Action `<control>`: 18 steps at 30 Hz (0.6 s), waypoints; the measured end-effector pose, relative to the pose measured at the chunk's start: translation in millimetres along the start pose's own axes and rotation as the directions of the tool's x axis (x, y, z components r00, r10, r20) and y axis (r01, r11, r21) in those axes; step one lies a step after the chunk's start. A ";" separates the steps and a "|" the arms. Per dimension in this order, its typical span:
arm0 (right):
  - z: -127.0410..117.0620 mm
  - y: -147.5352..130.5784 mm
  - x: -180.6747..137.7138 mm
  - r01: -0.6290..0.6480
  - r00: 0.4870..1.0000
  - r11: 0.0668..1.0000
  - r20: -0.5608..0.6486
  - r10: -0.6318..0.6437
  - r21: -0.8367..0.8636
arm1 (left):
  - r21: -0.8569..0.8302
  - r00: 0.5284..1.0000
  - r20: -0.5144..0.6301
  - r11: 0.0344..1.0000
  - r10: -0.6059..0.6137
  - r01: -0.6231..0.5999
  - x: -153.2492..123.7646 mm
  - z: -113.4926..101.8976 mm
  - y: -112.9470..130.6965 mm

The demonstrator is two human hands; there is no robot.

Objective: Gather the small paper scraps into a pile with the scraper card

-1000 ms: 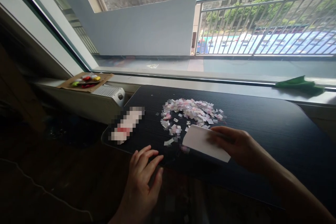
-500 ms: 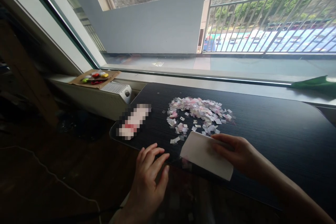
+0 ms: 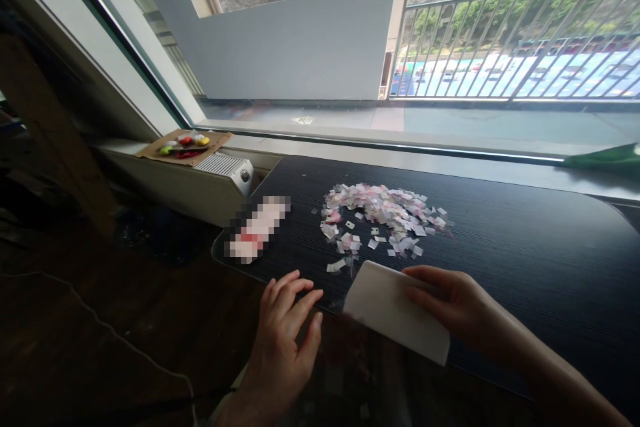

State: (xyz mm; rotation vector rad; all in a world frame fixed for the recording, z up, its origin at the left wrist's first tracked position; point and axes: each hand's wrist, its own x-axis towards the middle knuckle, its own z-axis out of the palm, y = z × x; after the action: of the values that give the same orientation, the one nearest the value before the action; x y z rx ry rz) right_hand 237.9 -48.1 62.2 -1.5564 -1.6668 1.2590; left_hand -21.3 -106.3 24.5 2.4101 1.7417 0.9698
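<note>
My right hand (image 3: pixel 445 293) grips a flat white rectangular piece (image 3: pixel 395 307), perhaps card or a thin box, by its right part. It is tilted at the near edge of the dark table (image 3: pixel 520 233) and reaches past that edge. Beyond it lies a loose heap of small white and pink paper-like squares (image 3: pixel 380 207), with a few strays on its near side. My left hand (image 3: pixel 290 327) hovers at the table's near edge, left of the white piece, fingers spread and holding nothing. Faint pale bits show in the dark below the edge.
A blurred-out pink and white item (image 3: pixel 257 230) lies at the table's left end. On the sill beyond, cardboard (image 3: pixel 220 140) carries small colourful things beside a white heater (image 3: pixel 227 170). A green object (image 3: pixel 605 157) rests at the right of the sill. A pale cable (image 3: pixel 110 330) runs across the floor.
My right hand has drawn the white piece slightly nearer to me, away from the heap, uncovering several squares behind it. My left hand has barely moved. The view has shifted slightly.
</note>
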 end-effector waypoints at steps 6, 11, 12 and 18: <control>0.6 2.0 -5.4 0.057 0.983 0.995 -0.172 -0.071 -0.086 | 0.004 1.000 0.009 1.000 -0.017 0.017 -1.4 1.4 -1.2; 6.1 0.1 16.1 0.111 0.960 0.987 -0.243 -0.137 -0.119 | 0.013 0.999 0.047 1.000 -0.010 0.009 -1.5 2.1 -1.4; 7.3 -0.8 19.8 0.112 0.962 0.985 -0.234 -0.141 -0.135 | 0.011 0.999 0.044 1.000 -0.012 0.012 -1.5 1.9 -1.3; 4.1 -11.9 15.4 0.121 0.967 0.950 -0.183 -0.179 -0.288 | 0.016 0.999 0.036 0.999 -0.035 0.035 -3.7 2.1 -3.8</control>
State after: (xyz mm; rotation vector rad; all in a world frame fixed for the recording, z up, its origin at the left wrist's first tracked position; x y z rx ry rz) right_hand 225.8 -33.3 67.7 -1.6184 -1.8411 0.7827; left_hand -24.2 -107.3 19.8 2.3821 1.7794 0.9061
